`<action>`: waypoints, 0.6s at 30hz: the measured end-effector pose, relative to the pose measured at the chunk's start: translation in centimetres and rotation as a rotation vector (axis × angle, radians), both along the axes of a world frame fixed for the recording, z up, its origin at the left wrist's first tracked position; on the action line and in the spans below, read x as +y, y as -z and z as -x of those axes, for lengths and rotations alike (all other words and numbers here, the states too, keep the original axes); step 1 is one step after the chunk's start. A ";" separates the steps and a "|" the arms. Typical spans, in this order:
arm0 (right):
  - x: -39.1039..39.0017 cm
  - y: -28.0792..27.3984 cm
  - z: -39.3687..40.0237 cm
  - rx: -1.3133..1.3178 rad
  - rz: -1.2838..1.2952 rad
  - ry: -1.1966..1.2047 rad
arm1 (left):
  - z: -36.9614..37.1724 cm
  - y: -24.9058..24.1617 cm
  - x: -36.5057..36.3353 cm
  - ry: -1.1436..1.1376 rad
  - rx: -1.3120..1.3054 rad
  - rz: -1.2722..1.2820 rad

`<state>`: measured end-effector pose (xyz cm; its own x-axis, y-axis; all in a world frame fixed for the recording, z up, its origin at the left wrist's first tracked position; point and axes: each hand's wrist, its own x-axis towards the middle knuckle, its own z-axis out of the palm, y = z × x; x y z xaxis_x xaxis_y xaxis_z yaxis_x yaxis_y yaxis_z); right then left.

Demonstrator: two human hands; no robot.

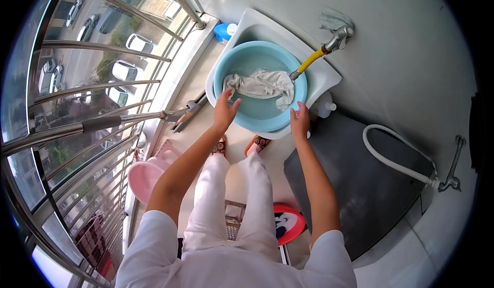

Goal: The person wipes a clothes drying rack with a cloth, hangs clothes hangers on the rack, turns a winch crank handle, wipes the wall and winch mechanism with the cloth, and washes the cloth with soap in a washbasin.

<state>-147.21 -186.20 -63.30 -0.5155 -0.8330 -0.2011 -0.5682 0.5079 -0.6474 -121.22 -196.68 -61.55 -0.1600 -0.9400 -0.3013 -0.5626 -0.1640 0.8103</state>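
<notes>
A light blue basin point(222, 72) with water in it sits in a white sink point(319, 79). A wet whitish cloth point(260, 84) stretches across the water, bunched up. My left hand point(225, 109) is over the basin's near left rim, thumb and fingers apart, fingertips close below the cloth's left end. At the near right rim is my right hand point(300, 119), its fingers and thumb apart with nothing between them. A yellow hose point(310, 61) runs from the wall tap point(339, 38) down to the basin's right side, its end beside the cloth.
Left of the sink stands a blue bottle point(223, 32); a white jug point(324, 105) is on its right. A dark grey-covered appliance point(355, 185) fills the right side. Metal railings point(103, 46) line the left. Pink basins point(144, 180) and a red basin point(296, 229) rest low down.
</notes>
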 end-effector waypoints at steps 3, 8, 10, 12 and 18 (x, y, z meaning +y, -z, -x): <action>-3.3 0.2 -1.9 0.086 0.091 -0.402 | 2.3 2.7 0.9 0.218 -0.156 0.253; -8.5 7.1 -5.6 0.106 0.057 -0.804 | 5.7 7.8 -1.7 0.507 -0.452 0.174; -10.0 9.6 -5.4 0.187 0.071 -0.798 | 5.9 10.9 -3.1 0.605 -0.579 0.201; -10.1 10.6 -5.3 0.227 -0.005 -0.774 | 5.6 12.8 -3.3 0.652 -0.602 0.223; -7.7 11.7 -3.9 0.171 -0.169 -0.838 | 6.4 15.0 -3.2 0.723 -0.663 0.074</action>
